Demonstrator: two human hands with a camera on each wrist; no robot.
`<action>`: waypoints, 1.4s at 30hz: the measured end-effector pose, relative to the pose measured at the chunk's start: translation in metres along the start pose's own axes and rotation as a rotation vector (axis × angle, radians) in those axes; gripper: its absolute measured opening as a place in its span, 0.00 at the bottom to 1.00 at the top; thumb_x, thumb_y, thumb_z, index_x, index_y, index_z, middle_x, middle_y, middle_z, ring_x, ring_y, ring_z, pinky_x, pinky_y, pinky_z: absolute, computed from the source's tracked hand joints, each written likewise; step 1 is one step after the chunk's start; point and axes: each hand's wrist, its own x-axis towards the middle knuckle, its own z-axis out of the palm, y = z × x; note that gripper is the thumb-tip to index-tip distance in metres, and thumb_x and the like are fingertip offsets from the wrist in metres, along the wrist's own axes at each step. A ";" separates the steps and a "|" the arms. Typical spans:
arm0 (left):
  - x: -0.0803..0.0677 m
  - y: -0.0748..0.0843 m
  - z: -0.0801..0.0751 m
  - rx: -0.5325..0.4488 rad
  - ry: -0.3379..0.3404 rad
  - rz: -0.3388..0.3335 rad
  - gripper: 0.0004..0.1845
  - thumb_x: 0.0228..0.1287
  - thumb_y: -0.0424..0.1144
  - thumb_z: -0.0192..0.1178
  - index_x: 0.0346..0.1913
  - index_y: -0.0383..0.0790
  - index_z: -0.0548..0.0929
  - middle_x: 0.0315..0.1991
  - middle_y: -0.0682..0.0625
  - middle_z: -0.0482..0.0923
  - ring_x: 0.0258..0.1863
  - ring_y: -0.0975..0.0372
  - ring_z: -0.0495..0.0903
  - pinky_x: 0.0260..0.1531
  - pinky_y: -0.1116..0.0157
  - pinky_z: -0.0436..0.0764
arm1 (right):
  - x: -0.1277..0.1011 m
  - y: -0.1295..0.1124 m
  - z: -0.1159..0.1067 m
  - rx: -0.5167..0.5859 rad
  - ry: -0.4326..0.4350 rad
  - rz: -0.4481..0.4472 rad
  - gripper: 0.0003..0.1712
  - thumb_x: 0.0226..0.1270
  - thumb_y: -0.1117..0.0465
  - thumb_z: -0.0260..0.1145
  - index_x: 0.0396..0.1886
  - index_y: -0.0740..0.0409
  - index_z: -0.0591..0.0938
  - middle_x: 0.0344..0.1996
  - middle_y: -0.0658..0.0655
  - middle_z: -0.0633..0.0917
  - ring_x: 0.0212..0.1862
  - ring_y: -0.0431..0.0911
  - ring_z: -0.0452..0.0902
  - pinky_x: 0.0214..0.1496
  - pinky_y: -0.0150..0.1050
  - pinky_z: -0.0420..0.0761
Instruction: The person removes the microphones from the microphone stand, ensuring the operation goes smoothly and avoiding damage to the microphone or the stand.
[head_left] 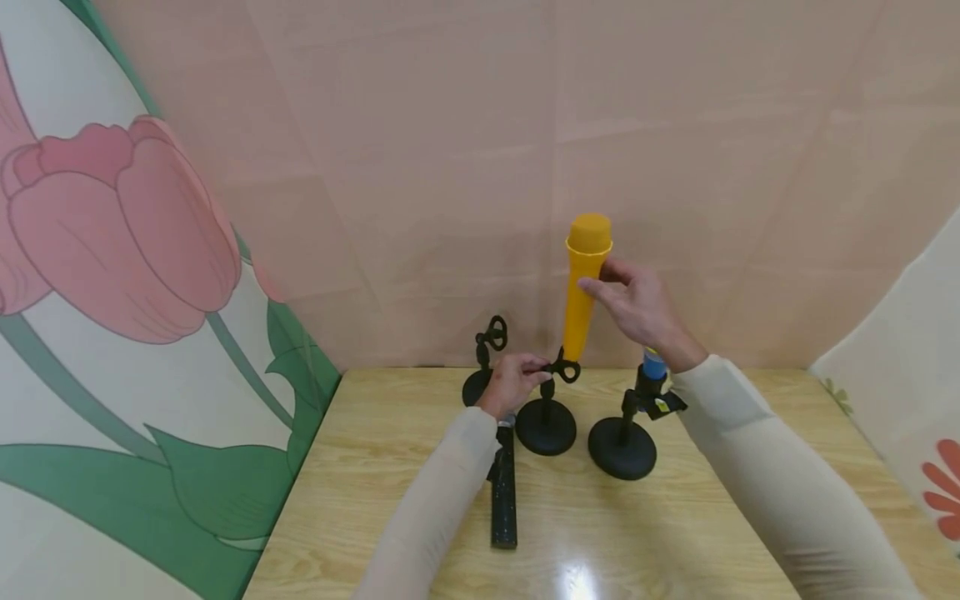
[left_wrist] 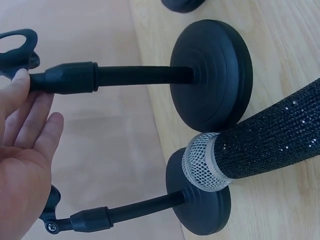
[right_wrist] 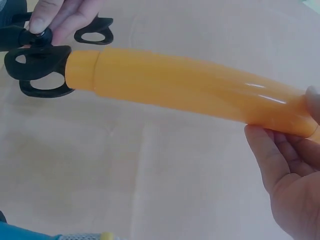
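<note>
Orange microphone (head_left: 583, 287) is standing upright with its tail sitting in the black clip (head_left: 564, 368) of the middle stand (head_left: 546, 425). The right hand (head_left: 637, 307) is gripping it near the head, fingers curled round. The left hand (head_left: 512, 382) is pinching the clip. A sparkly black microphone (head_left: 504, 492) is lying on the table (head_left: 390, 467), partly hidden behind the left forearm. Only the blue tip is showing of the microphone (head_left: 654, 364) in the right stand

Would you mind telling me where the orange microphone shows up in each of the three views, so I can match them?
Head: the orange microphone stands upright at centre, the right hand gripping its upper part, its foot at the clip.
Left wrist: not in it.
Right wrist: it lies slanted across the upper picture, its narrow end in the clip at left.
Shared landmark: the black clip, pinched by the left hand; the left wrist shows it at upper left.
</note>
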 end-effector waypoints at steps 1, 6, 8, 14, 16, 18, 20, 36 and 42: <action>0.000 0.000 0.000 0.008 0.000 -0.003 0.10 0.65 0.33 0.67 0.48 0.37 0.88 0.45 0.49 0.86 0.43 0.63 0.84 0.44 0.68 0.82 | -0.001 -0.002 -0.001 -0.003 -0.003 0.005 0.29 0.74 0.48 0.63 0.64 0.64 0.77 0.55 0.68 0.82 0.59 0.61 0.76 0.64 0.62 0.72; 0.002 0.001 -0.002 0.035 0.001 -0.030 0.10 0.65 0.35 0.67 0.47 0.40 0.89 0.45 0.51 0.86 0.44 0.63 0.84 0.46 0.65 0.83 | -0.004 -0.003 -0.002 0.008 -0.020 -0.009 0.29 0.74 0.48 0.63 0.64 0.64 0.77 0.55 0.66 0.82 0.57 0.61 0.77 0.63 0.61 0.73; 0.003 0.002 -0.003 0.037 0.001 -0.042 0.10 0.64 0.35 0.68 0.47 0.41 0.89 0.45 0.52 0.86 0.44 0.63 0.83 0.47 0.65 0.83 | -0.006 -0.002 -0.001 0.019 -0.019 -0.022 0.27 0.74 0.49 0.63 0.63 0.64 0.77 0.54 0.65 0.82 0.56 0.60 0.78 0.62 0.61 0.73; 0.005 0.001 -0.004 0.066 0.000 -0.026 0.10 0.65 0.35 0.67 0.48 0.40 0.89 0.46 0.51 0.86 0.43 0.63 0.83 0.45 0.66 0.83 | -0.011 -0.001 -0.002 0.034 -0.027 -0.017 0.26 0.74 0.50 0.63 0.62 0.64 0.78 0.53 0.65 0.83 0.54 0.59 0.79 0.61 0.59 0.76; 0.006 0.001 -0.005 0.075 0.000 -0.017 0.10 0.65 0.34 0.67 0.48 0.40 0.89 0.46 0.51 0.86 0.44 0.62 0.84 0.45 0.66 0.83 | -0.013 -0.001 -0.002 0.028 -0.033 -0.025 0.25 0.74 0.51 0.63 0.60 0.65 0.79 0.52 0.65 0.84 0.53 0.59 0.80 0.60 0.59 0.77; 0.006 0.001 -0.006 0.084 -0.003 -0.011 0.10 0.65 0.33 0.67 0.49 0.39 0.88 0.46 0.50 0.86 0.45 0.61 0.84 0.46 0.65 0.83 | -0.015 0.000 -0.001 0.018 -0.037 -0.038 0.24 0.74 0.52 0.63 0.59 0.66 0.79 0.51 0.65 0.84 0.52 0.59 0.80 0.59 0.60 0.77; 0.007 0.002 -0.006 0.094 -0.004 -0.011 0.11 0.65 0.33 0.67 0.49 0.40 0.88 0.47 0.50 0.86 0.46 0.61 0.84 0.48 0.64 0.82 | -0.018 0.002 -0.001 0.010 -0.038 -0.049 0.23 0.74 0.53 0.64 0.57 0.66 0.80 0.49 0.66 0.84 0.51 0.59 0.80 0.58 0.60 0.78; 0.014 0.005 -0.002 0.141 0.023 -0.013 0.13 0.65 0.36 0.67 0.52 0.41 0.88 0.48 0.50 0.86 0.47 0.61 0.85 0.50 0.65 0.82 | -0.035 0.017 0.005 -0.021 -0.067 -0.038 0.25 0.74 0.51 0.64 0.56 0.69 0.81 0.48 0.67 0.85 0.51 0.61 0.81 0.57 0.61 0.77; 0.017 0.007 0.000 0.201 0.035 0.019 0.13 0.65 0.35 0.66 0.51 0.40 0.88 0.47 0.50 0.87 0.46 0.61 0.85 0.48 0.67 0.82 | -0.042 0.020 0.004 -0.037 -0.073 -0.014 0.25 0.73 0.49 0.64 0.54 0.68 0.82 0.48 0.67 0.86 0.50 0.61 0.82 0.56 0.62 0.78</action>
